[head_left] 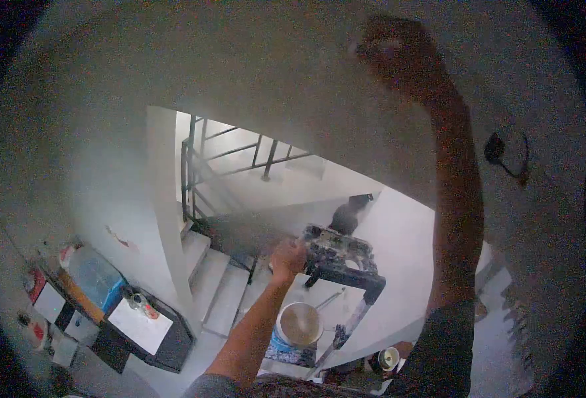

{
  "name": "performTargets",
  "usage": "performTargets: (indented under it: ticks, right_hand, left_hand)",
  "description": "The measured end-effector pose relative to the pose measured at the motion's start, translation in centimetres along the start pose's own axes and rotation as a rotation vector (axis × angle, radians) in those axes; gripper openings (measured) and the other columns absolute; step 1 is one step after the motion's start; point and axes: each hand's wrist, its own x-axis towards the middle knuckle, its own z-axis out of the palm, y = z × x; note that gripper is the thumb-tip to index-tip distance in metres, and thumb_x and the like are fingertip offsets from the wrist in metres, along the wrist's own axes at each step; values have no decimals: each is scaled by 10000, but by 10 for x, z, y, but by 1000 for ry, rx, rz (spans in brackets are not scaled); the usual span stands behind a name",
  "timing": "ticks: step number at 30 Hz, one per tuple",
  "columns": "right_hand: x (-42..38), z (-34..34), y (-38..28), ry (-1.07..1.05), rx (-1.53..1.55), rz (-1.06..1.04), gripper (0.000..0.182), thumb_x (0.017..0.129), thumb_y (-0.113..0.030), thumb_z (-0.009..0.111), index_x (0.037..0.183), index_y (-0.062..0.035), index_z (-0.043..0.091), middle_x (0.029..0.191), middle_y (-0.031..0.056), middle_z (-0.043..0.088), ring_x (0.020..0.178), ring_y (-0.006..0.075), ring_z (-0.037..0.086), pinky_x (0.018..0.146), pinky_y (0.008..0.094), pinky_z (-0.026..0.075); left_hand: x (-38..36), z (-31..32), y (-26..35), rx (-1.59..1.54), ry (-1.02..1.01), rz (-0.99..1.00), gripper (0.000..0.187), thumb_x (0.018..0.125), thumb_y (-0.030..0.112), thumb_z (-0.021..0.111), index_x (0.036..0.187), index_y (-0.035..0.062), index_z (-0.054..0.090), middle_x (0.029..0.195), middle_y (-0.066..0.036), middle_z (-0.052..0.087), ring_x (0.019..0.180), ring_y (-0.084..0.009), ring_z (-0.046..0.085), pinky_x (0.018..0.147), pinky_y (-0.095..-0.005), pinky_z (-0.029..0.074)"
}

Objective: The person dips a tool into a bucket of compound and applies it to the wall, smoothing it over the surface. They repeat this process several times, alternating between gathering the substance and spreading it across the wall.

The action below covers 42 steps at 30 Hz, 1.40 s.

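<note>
The high reach of the right hand [399, 53] seemed to call for slow, light movement and steady balance beside the dark frame [346, 273]. The right arm was stretched upward, almost straight, its fingers curled near the grey surface [273, 60]; whether they held something was not possible to tell. The left arm reached forward and lower, the left hand [287, 257] bent beside the frame, its grip also unclear. The bucket [283, 339] stood nearer to the body, with cloudy contents.
</note>
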Motion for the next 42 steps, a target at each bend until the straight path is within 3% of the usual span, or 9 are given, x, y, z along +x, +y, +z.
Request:
performTargets:
  ticks: [8,10,14,16,19,25,32,37,42]
  right_hand:
    - [-9,42,6,272,-438,-69,204,794,-208,669,895,-36,625,813,86,654,757,192,630,746,340,517]
    - [-12,46,1,-8,197,134,223,795,-224,681,903,-37,623,809,92,650,753,218,637,748,346,520]
    - [-41,29,10,167,-43,-15,224,802,-233,681,901,-41,621,797,92,649,740,229,639,720,343,521]
    - [-34,-1,-1,137,422,311,205,818,-232,667,889,-45,624,804,93,656,758,229,645,721,356,518]
    - [-14,-9,3,387,-108,36,191,830,-232,659,886,-51,629,805,90,665,747,203,648,706,347,514]
    - [-3,49,13,429,-14,-14,184,842,-228,618,850,-44,619,764,127,655,664,219,648,632,338,513]
    - [-42,76,-58,-91,156,59,125,793,-165,602,765,-48,570,604,145,582,553,240,624,566,374,494]
    - [-17,43,-33,358,-38,-95,148,765,-183,666,794,-62,586,651,122,612,589,264,631,567,365,489]
    - [-24,67,-9,369,-98,-32,185,762,-208,687,800,-52,594,705,126,641,618,255,630,622,363,492]
  left_hand:
    - [-6,-4,3,40,72,133,347,837,326,515,890,12,651,855,-268,636,826,-430,622,761,-498,482]
    - [-5,-9,12,-2,21,-27,383,850,342,518,927,-17,628,912,-267,634,847,-424,623,757,-507,485]
    - [-22,-2,19,48,-102,-40,427,856,353,516,971,-49,607,937,-267,629,854,-436,615,771,-508,483]
    - [-20,11,11,-50,-28,-43,405,858,334,504,893,-54,617,870,-262,632,810,-453,608,768,-510,481]
    - [-12,10,6,48,48,103,371,861,301,484,799,-45,603,795,-265,625,784,-457,602,755,-516,478]
    - [-7,-1,8,16,51,67,388,846,322,498,829,-46,621,827,-286,624,790,-467,603,754,-506,483]
    - [-13,5,3,-7,-3,-12,390,833,345,514,862,-26,633,849,-290,619,809,-463,599,767,-513,471]
    - [-2,21,-15,45,-6,43,391,825,354,505,884,-10,636,865,-283,621,826,-468,593,767,-507,469]
    - [1,38,-41,111,1,151,416,833,365,499,879,-26,634,879,-287,617,823,-460,594,770,-501,464]
